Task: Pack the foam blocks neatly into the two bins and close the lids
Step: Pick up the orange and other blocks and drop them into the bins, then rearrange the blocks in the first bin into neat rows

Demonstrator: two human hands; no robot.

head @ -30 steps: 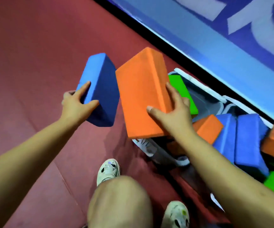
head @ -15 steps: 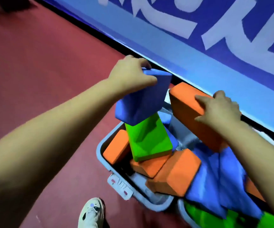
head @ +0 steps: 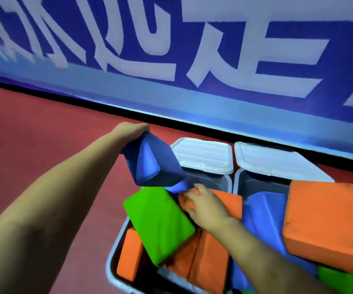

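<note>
My left hand (head: pixel 132 129) grips the top end of a blue foam block (head: pixel 153 164), which hangs tilted over the far left corner of the left bin (head: pixel 113 254). My right hand (head: pixel 203 205) lies with spread fingers on an orange block (head: pixel 229 203) inside that bin. A green block (head: pixel 158 223) leans across the heap, with more orange blocks (head: pixel 205 262) under it. The right bin (head: pixel 238 177) holds a blue block (head: pixel 264 219) and a large orange block (head: pixel 324 223) on top. Both white lids (head: pixel 204 154) (head: pixel 273 161) stand open behind the bins.
The bins stand side by side on a red floor (head: pixel 44 149), close to a blue banner wall (head: pixel 192 60) with white lettering. A strip of green foam (head: pixel 341 281) shows at the lower right. Bare red floor stretches to the left of the bins.
The view has tipped up toward the wall. My right hand has brought the orange block down into the left bin and now rests on it. My left hand still holds the blue block, now lower.
</note>
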